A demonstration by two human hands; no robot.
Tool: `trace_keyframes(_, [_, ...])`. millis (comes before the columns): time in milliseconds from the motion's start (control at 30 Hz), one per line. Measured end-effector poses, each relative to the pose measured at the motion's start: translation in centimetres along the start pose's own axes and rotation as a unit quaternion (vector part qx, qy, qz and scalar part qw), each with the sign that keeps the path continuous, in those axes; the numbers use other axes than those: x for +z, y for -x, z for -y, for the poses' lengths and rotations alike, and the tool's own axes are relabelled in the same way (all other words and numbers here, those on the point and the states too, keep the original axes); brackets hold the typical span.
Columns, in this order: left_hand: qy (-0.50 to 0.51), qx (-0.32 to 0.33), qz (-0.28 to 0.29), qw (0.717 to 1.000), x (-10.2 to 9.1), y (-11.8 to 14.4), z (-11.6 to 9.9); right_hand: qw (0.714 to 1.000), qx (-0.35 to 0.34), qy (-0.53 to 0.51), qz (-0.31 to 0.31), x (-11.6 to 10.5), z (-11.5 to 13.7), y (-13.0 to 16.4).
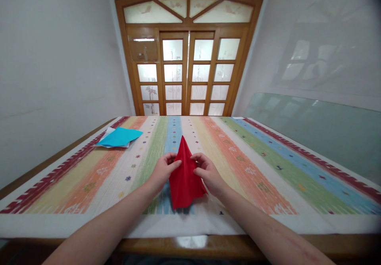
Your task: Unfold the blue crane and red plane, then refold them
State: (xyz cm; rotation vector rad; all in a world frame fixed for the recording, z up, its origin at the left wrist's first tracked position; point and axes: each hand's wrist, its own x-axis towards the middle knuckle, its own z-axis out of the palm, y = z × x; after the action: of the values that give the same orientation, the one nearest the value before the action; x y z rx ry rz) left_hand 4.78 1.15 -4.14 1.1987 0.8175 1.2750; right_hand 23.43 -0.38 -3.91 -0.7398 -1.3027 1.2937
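Note:
A folded sheet of red paper is held up near the front of the table, its narrow point facing away from me and its wider end toward me. My left hand pinches its left edge, thumb on the near face and fingers behind. On the opposite edge, my right hand grips the paper between thumb and fingers. Creases run lengthwise down the middle of the sheet. The fingertips behind the paper are partly hidden.
Blue paper lies over white sheets at the far left of the table. A striped, patterned tablecloth covers the tabletop. Beyond stand wooden doors with glass panes. A pale glass panel leans along the right wall.

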Motion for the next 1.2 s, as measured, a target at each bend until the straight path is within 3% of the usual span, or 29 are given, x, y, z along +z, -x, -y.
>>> trace_keyframes(333, [0.082, -0.065, 0.020, 0.994, 0.3, 0.5, -0.1, 0.985, -0.058, 0.165, 0.008, 0.4, -0.1, 0.4])
trace_keyframes(733, [0.140, -0.074, 0.099, 0.982, -0.1, 0.4, 0.7, 0.986, -0.047, 0.156, 0.023, 0.0, -1.0, 0.0])
trace_keyframes(933, [0.148, -0.051, 0.107, 0.982, -0.2, 0.4, 0.7, 0.985, -0.058, 0.158, 0.028, -0.2, -0.7, 0.0])
trace_keyframes(1200, [0.117, -0.049, 0.097, 0.987, -0.2, 0.5, 0.1, 0.968, -0.095, 0.230, -0.012, -0.2, 0.1, 0.3])
